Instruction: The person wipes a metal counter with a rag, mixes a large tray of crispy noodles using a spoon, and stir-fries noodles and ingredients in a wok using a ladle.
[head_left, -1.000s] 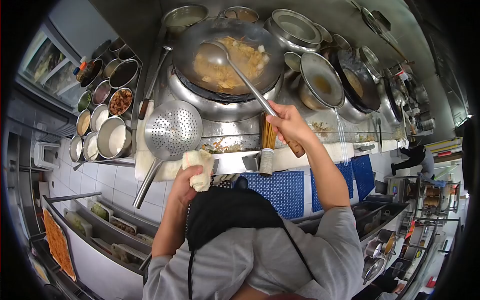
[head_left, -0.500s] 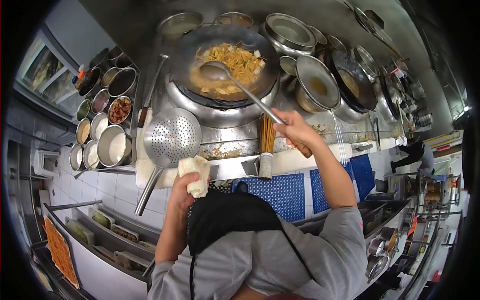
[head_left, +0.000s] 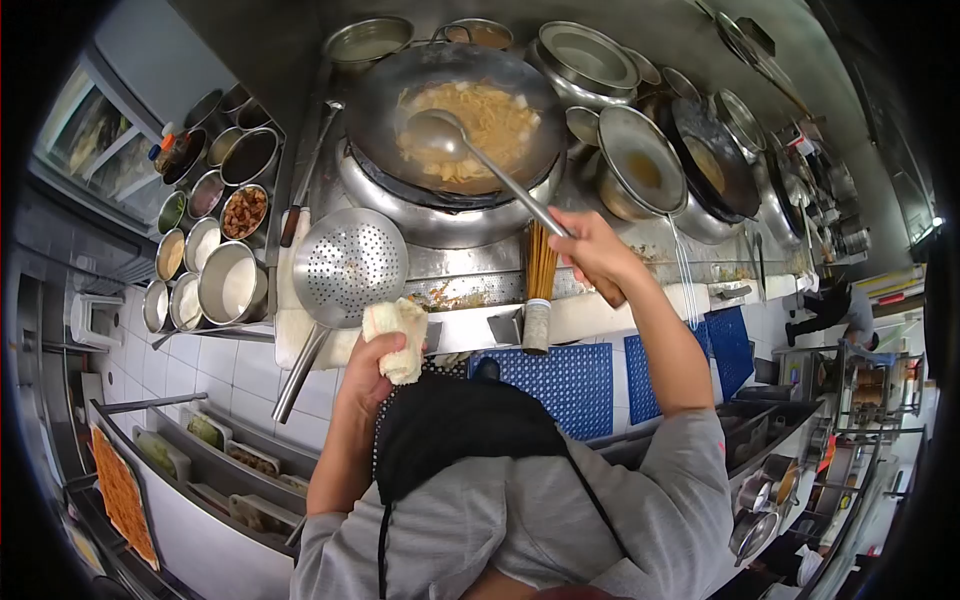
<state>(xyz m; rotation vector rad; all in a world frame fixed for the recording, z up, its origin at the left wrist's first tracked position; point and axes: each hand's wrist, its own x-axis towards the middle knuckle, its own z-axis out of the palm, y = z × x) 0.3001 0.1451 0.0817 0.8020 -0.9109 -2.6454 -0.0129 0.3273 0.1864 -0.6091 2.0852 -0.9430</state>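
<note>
My right hand (head_left: 592,250) is closed round the handle of a long metal ladle (head_left: 505,180), whose bowl rests in the food inside the wok. Noodles (head_left: 490,125) with pale chunks lie in a cloudy sauce there. The dark wok (head_left: 365,100) sits on a round steel burner ring. In my left hand (head_left: 372,370) is a folded cream cloth (head_left: 398,340), gripped near the counter's front edge. Just beyond it lies a perforated strainer (head_left: 350,265), its handle sticking out over the edge. A bamboo wok brush (head_left: 538,300) stands between my hands.
Steel pots of ingredients, one with diced brown pieces (head_left: 245,212), crowd the left side. To the right are a pot with a strainer (head_left: 640,165) and a second wok (head_left: 700,160). Blue mats (head_left: 560,385) cover the floor. Another person (head_left: 845,315) is at far right.
The noodles look wetter and more spread in pale sauce, where before they were more distinct. The ladle bowl stays in the wok. My left hand still grips the cloth.
</note>
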